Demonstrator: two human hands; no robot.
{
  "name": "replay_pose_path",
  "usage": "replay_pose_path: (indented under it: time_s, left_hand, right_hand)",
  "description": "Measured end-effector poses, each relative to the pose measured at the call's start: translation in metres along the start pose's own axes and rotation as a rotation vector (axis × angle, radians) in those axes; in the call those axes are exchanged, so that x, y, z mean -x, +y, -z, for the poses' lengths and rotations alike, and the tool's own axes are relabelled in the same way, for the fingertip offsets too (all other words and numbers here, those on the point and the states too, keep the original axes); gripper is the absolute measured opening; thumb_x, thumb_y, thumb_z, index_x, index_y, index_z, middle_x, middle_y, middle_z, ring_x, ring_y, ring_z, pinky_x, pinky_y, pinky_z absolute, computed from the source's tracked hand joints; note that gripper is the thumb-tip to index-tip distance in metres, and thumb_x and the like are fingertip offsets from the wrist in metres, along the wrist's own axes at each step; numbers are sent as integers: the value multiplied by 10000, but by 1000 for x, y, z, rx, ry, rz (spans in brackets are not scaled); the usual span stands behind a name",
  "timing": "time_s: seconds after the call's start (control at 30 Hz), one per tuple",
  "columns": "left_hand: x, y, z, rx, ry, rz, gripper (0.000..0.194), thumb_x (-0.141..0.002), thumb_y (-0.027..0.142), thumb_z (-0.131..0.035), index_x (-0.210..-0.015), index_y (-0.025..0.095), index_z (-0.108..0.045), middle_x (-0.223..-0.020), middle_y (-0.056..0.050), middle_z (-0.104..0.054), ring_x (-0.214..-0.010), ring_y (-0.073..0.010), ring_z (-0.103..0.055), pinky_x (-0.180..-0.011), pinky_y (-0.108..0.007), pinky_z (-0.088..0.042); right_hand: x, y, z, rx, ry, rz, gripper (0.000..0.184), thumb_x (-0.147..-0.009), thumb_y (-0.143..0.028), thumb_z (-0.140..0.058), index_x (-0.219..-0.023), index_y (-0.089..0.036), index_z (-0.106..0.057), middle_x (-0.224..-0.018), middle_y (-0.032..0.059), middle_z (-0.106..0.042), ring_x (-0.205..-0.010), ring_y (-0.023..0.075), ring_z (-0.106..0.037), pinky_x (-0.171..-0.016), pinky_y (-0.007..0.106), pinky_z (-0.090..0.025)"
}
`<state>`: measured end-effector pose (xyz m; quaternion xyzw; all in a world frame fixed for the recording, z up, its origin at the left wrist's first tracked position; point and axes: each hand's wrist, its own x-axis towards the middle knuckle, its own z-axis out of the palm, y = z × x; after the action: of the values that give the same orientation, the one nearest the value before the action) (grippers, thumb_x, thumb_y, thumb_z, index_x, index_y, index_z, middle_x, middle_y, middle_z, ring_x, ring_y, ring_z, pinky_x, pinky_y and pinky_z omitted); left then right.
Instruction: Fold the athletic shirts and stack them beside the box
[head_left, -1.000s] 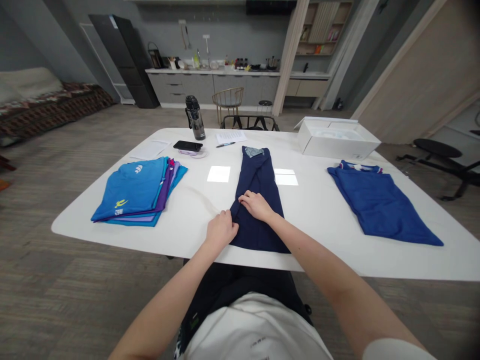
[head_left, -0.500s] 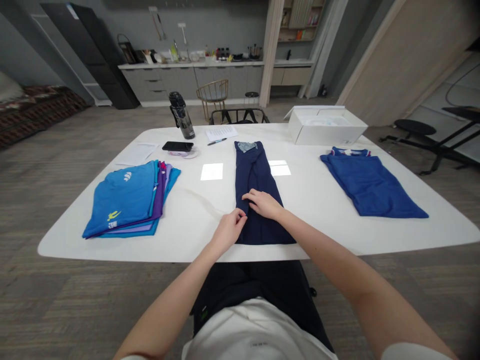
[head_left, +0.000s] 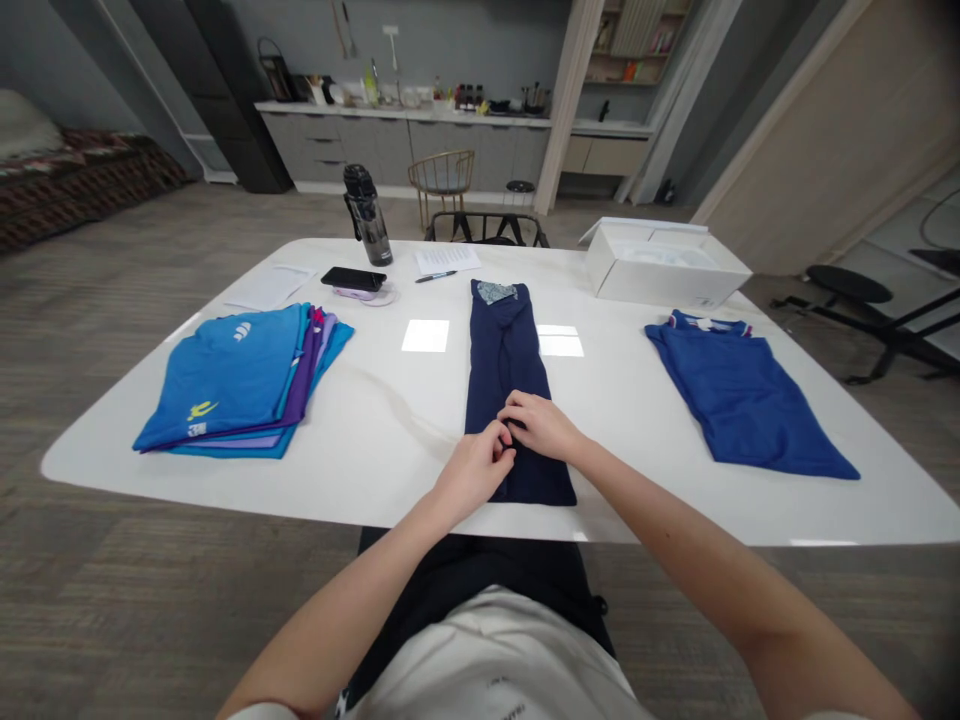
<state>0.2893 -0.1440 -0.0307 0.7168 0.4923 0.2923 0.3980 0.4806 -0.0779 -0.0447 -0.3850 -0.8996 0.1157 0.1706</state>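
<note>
A navy garment (head_left: 504,350), folded into a long narrow strip, lies lengthwise in front of me. A grey patterned patch shows at its far end. My left hand (head_left: 481,462) pinches the cloth along the left side of the strip's near half. Close against it, my right hand (head_left: 541,424) has its fingers curled down onto the same cloth near the middle. The fingertips of both hands almost meet, and the cloth between them is partly hidden.
On the white table (head_left: 375,400), a stack of folded blue and purple shirts (head_left: 232,370) lies left. A folded blue shirt (head_left: 750,395) lies right, with a white box (head_left: 660,268) behind it. Farther back are a bottle (head_left: 367,215), phone (head_left: 352,279), pen (head_left: 436,277) and papers (head_left: 271,286).
My left hand has moved right, drawing the garment's left edge inward, so the near part looks narrower. Both hands are closer together. The view has tilted slightly.
</note>
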Motion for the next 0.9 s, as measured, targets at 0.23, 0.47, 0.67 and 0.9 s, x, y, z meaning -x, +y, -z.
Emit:
replay_pose_path:
  time_s: [0.23,0.47,0.67,0.9]
  left_hand:
    - [-4,-2,-18,3,-160,-39,79,-919,238,-576,-964,232,-641,-742,33,-657,-675,-145,-614,-659,-251,-446]
    - [-2,-26,21,-137,-245,-290,427,-853,8,-433,-1091,213,-723,-1092,-44,-721,-1007,-170,-656,-929,-294,-506]
    - [-9,-61,38,-368,-336,-466,599,-765,-91,-381,-1115,226,-750,-1234,-44,-722,-1180,-194,-631,-1073,-369,-461]
    - [-13,-68,49,-344,-376,-499,504,-863,-25,-435,-1137,242,-763,-1275,-55,-709,-1223,-190,-617,-1102,-357,-448]
  right_hand:
    - [20,11,-4,-49,-81,-9,195,-951,-148,-587,-1041,-223,-742,-1014,51,-644,-898,182,-618,-820,308,-461]
    - [33,13,0,-79,-62,-2,271,-955,-139,-548,-1094,-241,-758,-1008,58,-647,-904,192,-620,-839,332,-465]
    - [43,14,-4,-122,-61,-26,309,-975,-168,-553,-1174,-273,-765,-1034,60,-644,-936,198,-626,-860,346,-458]
    - [40,27,-3,-222,-162,-4,432,-981,-87,-481,-1190,-326,-774,-1051,55,-614,-939,178,-609,-885,349,-456]
